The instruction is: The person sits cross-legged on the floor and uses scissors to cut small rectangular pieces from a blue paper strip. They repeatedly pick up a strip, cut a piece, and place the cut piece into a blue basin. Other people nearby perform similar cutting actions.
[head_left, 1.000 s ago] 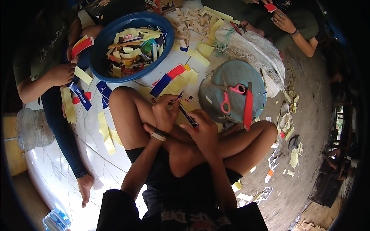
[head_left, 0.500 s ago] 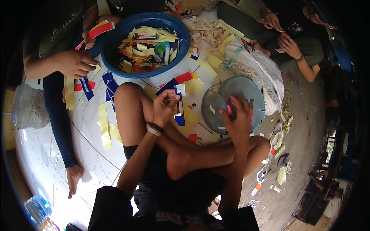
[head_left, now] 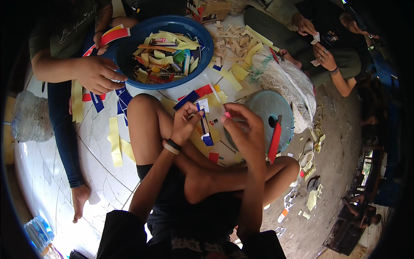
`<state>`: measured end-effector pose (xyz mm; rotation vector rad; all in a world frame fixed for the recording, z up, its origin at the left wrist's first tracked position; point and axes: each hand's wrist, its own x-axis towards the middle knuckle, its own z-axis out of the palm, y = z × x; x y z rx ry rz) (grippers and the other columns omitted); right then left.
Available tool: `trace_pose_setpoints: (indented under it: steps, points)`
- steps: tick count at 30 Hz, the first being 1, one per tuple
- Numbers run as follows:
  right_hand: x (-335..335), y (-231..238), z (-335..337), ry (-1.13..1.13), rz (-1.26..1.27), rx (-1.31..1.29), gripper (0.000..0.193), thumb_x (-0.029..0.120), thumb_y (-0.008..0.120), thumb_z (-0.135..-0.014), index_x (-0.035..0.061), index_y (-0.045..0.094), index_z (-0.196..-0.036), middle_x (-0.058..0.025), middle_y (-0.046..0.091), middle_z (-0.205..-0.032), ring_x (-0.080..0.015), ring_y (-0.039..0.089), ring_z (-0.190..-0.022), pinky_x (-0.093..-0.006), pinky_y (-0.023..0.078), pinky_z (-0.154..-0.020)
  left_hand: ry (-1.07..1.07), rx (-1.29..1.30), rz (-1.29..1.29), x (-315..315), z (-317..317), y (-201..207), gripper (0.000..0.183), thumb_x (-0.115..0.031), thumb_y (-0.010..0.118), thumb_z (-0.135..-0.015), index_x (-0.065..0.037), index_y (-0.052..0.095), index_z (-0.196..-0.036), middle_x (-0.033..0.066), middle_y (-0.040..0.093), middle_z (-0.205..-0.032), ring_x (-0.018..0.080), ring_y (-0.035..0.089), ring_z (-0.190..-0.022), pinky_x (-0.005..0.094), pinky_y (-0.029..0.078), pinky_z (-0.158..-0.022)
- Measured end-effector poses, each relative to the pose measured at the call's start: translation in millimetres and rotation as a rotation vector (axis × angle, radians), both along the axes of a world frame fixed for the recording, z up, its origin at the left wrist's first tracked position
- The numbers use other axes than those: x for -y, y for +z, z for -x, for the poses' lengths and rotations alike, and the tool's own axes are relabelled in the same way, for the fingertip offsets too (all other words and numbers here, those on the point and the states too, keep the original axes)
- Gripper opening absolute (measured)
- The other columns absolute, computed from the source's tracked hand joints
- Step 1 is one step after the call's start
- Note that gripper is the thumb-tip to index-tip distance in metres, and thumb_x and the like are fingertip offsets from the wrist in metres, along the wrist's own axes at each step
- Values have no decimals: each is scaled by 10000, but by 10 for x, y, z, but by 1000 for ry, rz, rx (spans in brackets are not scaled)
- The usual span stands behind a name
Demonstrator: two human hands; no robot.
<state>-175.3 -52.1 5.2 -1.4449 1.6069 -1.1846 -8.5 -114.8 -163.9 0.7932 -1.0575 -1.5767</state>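
My left hand is closed on a narrow blue and white card strip, pinching its upper part between thumb and fingers. Just to the right, my right hand grips a slim tool with a pink handle and a long pale end that points up and away, blurred, perhaps a knife. That end is close to the strip; I cannot tell whether they touch. Behind my right hand stands a round grey-green container. A long red object with a dark end lies across its right side.
Ahead is a blue basin full of card scraps, beside a pile of small wood pieces. A white sack lies to the right. Yellow strips lie left. Co-workers sit at far left and far right, one's hand over blue strips.
My right hand has come up and left from the round container, bringing the pink-handled tool toward the strip. My left hand has barely moved. The left co-worker's hand has shifted right.
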Motion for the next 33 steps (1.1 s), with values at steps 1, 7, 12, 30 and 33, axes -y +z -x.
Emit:
trace_pose_setpoints:
  steps: [1,7,12,30,33]
  points:
    - [42,31,-71,25,-12,42,263,107,774,-937,18,743,-1183,-44,742,-1003,-98,682,-893,-258,517,-772,-3,5,25,4,8,10,128,35,683,-994,-50,597,-953,-26,685,-912,34,614,-874,220,478,-814]
    - [269,161,-502,140,138,16,231,99,739,-980,-70,727,-1136,-91,755,-912,-92,709,-815,-236,557,-709,28,10,-10,-53,7,270,79,-5,706,-992,-33,636,-1016,3,723,-959,67,666,-892,230,514,-808]
    - [331,248,-885,99,114,73,192,89,723,-982,-81,721,-1073,-109,746,-825,-104,702,-666,-254,555,-589,53,-121,-123,-130,-7,371,100,-34,720,-991,-31,657,-1068,2,724,-961,79,669,-881,234,517,-806]
    - [307,77,-1390,-19,306,-46,162,85,762,-890,8,707,-1022,-142,731,-888,-282,720,-739,-409,535,-685,36,113,-132,55,28,-102,101,-86,732,-1004,-100,633,-1018,-59,673,-883,44,553,-781,210,403,-701]
    - [281,139,-1444,-8,299,-30,195,137,788,-881,40,723,-1038,-129,737,-892,-277,723,-784,-460,495,-791,36,128,-184,31,0,-133,111,-80,736,-999,-105,630,-1021,-57,673,-880,49,559,-786,205,400,-704]
